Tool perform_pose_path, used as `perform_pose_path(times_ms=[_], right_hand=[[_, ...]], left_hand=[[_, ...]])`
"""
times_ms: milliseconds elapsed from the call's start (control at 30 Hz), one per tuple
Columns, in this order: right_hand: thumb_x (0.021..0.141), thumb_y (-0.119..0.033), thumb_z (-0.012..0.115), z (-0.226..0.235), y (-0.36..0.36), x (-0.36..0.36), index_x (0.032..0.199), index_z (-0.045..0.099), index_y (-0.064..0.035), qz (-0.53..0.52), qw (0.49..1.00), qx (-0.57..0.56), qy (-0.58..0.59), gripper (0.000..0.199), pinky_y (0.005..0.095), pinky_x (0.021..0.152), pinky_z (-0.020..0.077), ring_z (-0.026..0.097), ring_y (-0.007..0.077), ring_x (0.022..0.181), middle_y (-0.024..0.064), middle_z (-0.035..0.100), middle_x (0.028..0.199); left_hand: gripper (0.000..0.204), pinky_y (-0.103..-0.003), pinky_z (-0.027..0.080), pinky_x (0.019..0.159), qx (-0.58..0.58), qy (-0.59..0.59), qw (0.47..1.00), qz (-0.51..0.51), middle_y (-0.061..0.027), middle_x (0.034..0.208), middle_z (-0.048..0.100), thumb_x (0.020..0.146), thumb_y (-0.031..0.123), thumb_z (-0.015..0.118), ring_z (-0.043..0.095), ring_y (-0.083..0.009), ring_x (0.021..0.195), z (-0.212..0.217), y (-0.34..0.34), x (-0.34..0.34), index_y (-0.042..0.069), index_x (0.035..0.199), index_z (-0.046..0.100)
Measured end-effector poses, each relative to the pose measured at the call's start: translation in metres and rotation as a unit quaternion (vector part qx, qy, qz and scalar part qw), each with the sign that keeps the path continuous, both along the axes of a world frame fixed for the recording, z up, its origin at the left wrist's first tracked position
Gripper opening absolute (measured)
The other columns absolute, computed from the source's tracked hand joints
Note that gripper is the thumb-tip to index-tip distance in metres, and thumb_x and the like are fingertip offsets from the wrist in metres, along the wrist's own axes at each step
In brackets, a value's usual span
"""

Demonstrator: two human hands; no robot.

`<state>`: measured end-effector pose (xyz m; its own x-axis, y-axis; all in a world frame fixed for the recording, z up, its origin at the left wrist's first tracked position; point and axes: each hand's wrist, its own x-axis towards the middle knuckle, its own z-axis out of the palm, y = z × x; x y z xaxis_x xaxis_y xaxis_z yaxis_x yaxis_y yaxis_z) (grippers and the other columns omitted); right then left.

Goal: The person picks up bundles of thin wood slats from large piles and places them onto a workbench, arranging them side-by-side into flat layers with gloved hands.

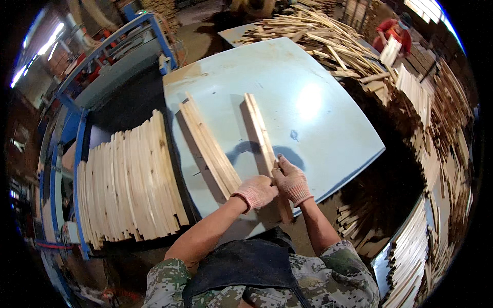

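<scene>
Fingers at wooden strips, tips hidden on left hand

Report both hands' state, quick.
Left hand: fingers curled beside the right-hand bundle of wooden strips; whether it grips them cannot be told.
Right hand: closed, holding that bundle near its near end.

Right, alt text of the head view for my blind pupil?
A gloved right hand grips a wood bundle over a pale table, the left hand close by. Further left lies another bundle, then, off the table, a row of strips.
</scene>
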<state>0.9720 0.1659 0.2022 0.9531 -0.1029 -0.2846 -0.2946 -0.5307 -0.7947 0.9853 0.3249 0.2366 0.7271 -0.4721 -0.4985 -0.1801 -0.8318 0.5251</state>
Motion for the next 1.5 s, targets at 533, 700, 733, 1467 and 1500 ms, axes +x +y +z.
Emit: perform_pose_path(times_ms=[533, 700, 733, 1467, 1500], right_hand=[[0.095, -0.021, 0.072, 0.032, 0.103, -0.003, 0.148, 0.054, 0.0012, 0.121, 0.952, -0.109, -0.258, 0.060, 0.0471, 0.111, 0.0480, 0.061, 0.0415, 0.126, 0.0259, 0.065, 0.134], [0.096, -0.027, 0.063, 0.016, 0.178, 0.002, 0.158, 0.040, -0.0060, 0.305, 0.851, -0.371, -0.213, 0.069, 0.0558, 0.127, 0.0222, 0.030, 0.0421, 0.155, 0.0229, 0.037, 0.164], [0.096, -0.025, 0.061, 0.010, 0.188, 0.004, 0.157, 0.041, -0.0060, 0.303, 0.837, -0.402, -0.215, 0.067, 0.0562, 0.127, 0.0220, 0.030, 0.0418, 0.155, 0.0228, 0.037, 0.165], [0.088, -0.013, 0.073, -0.001, 0.259, -0.010, 0.143, 0.053, -0.0023, 0.218, 0.790, -0.503, -0.274, 0.060, 0.0500, 0.095, 0.0501, 0.061, 0.0390, 0.109, 0.0158, 0.064, 0.119], [0.087, -0.014, 0.074, -0.004, 0.257, -0.014, 0.144, 0.053, -0.0028, 0.220, 0.791, -0.494, -0.286, 0.061, 0.0500, 0.095, 0.0502, 0.061, 0.0388, 0.109, 0.0152, 0.064, 0.119]], left_hand=[[0.048, -0.030, 0.062, 0.078, -0.347, -0.040, 0.774, 0.527, -0.0126, 0.112, 0.074, 0.106, 0.033, 0.058, 0.073, -0.0188, 0.091, 0.030, 0.314, -0.144, 0.001, 0.141, 0.058], [0.044, -0.030, 0.062, 0.071, -0.392, -0.127, 0.608, 0.679, -0.0178, 0.107, 0.072, 0.105, 0.025, 0.061, 0.073, -0.0214, 0.083, 0.016, 0.423, -0.198, -0.002, 0.140, 0.058], [0.045, -0.031, 0.063, 0.071, -0.390, -0.144, 0.601, 0.682, -0.0182, 0.108, 0.071, 0.106, 0.026, 0.060, 0.073, -0.0212, 0.084, 0.016, 0.442, -0.205, -0.002, 0.140, 0.058], [0.041, -0.042, 0.049, 0.107, 0.024, -0.423, 0.574, 0.700, -0.0155, 0.134, 0.067, 0.103, 0.025, 0.064, 0.064, -0.0307, 0.124, -0.041, 0.835, -0.353, -0.001, 0.134, 0.065], [0.042, -0.043, 0.047, 0.110, 0.015, -0.467, 0.560, 0.684, -0.0160, 0.137, 0.066, 0.103, 0.025, 0.064, 0.063, -0.0318, 0.126, -0.032, 0.832, -0.352, -0.002, 0.136, 0.064]])
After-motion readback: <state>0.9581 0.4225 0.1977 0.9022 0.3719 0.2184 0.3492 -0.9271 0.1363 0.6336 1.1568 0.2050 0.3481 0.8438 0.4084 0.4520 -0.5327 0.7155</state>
